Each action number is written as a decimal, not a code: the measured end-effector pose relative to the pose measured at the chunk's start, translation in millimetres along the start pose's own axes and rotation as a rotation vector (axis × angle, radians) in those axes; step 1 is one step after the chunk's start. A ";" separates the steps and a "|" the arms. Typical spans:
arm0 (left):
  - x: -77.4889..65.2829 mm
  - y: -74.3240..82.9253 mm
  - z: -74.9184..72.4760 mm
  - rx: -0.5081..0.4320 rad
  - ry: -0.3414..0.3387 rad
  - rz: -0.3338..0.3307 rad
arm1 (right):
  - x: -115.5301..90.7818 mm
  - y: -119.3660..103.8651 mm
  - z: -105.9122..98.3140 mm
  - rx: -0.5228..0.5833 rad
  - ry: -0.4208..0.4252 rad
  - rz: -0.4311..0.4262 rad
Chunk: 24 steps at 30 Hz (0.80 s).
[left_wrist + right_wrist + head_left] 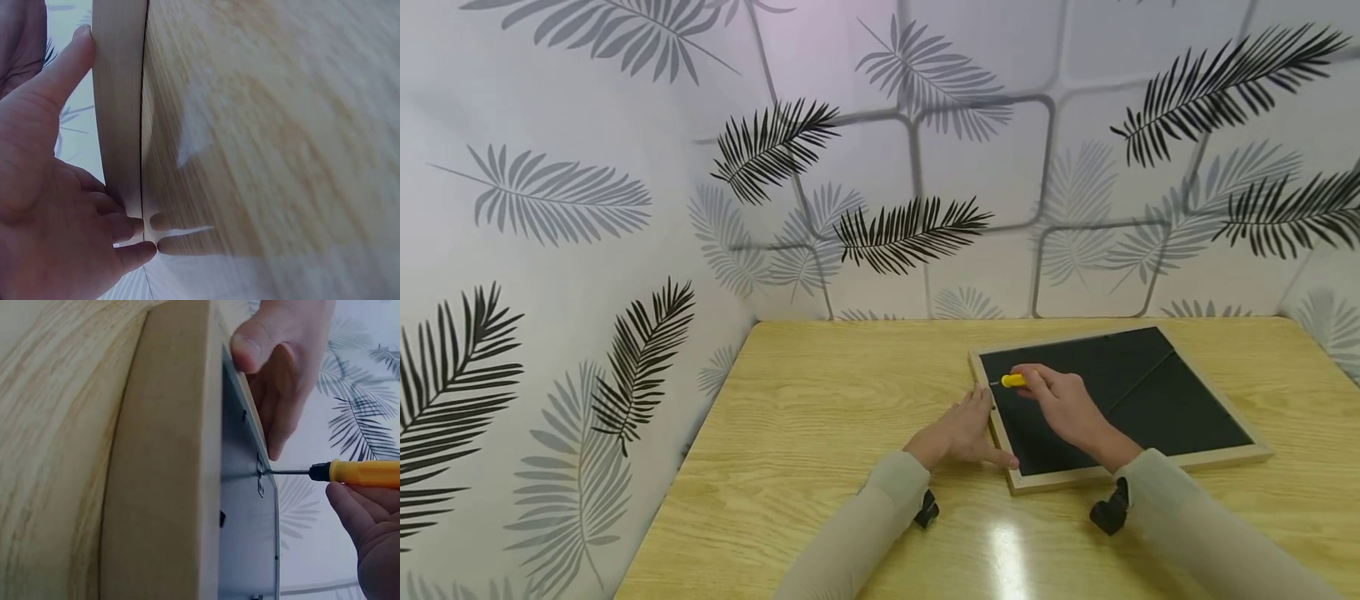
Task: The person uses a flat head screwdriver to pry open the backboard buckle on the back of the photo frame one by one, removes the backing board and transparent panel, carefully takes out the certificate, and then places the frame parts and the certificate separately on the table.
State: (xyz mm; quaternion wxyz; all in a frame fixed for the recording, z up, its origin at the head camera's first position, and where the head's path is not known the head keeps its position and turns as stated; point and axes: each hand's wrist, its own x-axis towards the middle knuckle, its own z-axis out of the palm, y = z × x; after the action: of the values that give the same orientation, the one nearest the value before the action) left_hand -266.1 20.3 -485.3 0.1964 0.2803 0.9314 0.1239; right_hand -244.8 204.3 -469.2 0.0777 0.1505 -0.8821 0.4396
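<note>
A picture frame with a pale wooden border (pixel 1217 456) lies back side up, its dark backing board (pixel 1180 400) showing. My right hand (pixel 1071 410) grips a screwdriver by its yellow handle (pixel 1013 380). In the right wrist view the shaft of the screwdriver (pixel 369 473) meets a small metal hanger (pixel 260 478) at the frame's inner edge. My left hand (pixel 958 432) rests along the frame's left side, thumb spread towards the near corner. From the left wrist, its thumb and fingers touch the wooden side (pixel 119 100). Whether a screw sits under the tip is hard to see.
The frame lies on a wood-grain table (pixel 820 400). Small dark clips (pixel 222 519) stand along the backing's edge. Behind the table rises a wall (pixel 865 167) with a leaf pattern. Both wrists carry dark camera mounts (pixel 1108 510).
</note>
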 end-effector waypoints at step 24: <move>-14.5 -2.4 12.2 0.143 0.007 0.115 | -47.0 43.4 -53.2 0.502 0.001 0.316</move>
State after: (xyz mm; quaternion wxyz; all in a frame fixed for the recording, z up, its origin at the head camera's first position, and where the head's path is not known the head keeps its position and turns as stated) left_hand -250.8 11.6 -492.7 0.1649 0.3462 0.9210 0.0690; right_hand -214.7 280.7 -482.5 -0.0308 0.0258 -0.7583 0.6507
